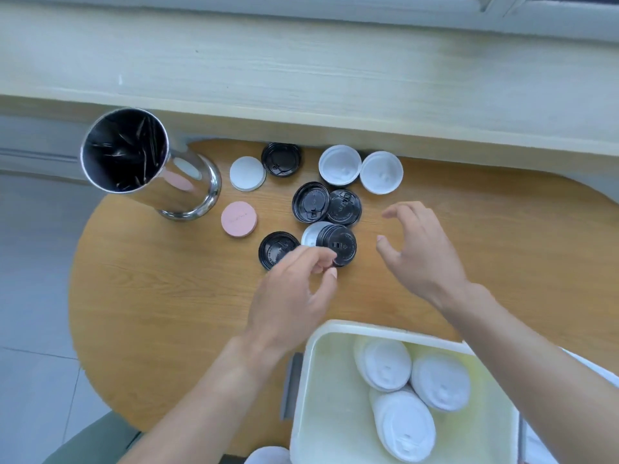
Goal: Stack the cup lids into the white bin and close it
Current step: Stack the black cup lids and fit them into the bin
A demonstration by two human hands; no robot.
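Our left hand (294, 296) pinches a black lid (336, 244) mid-desk; our right hand (418, 252) hovers beside it, fingers spread, holding nothing. The white bin (315, 380) at the desk's (167, 296) near edge holds white lids (402, 423); a steel canister (140, 162) occupies the far-left edge.

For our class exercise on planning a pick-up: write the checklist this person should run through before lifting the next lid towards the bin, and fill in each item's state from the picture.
1. White bin open, lid off: ok.
2. Room in the bin: ok; white lid stacks lie in its right part, the left part is bare.
3. Left hand on a lid: ok; its fingertips pinch the near edge of the black lid.
4. Pinched lid free to lift: cannot tell; it overlaps a white lid beneath it, which may come along.
5. Right hand free to help: ok; open, holding nothing.
6. All lids off the table: not ok; several black and white ones remain.
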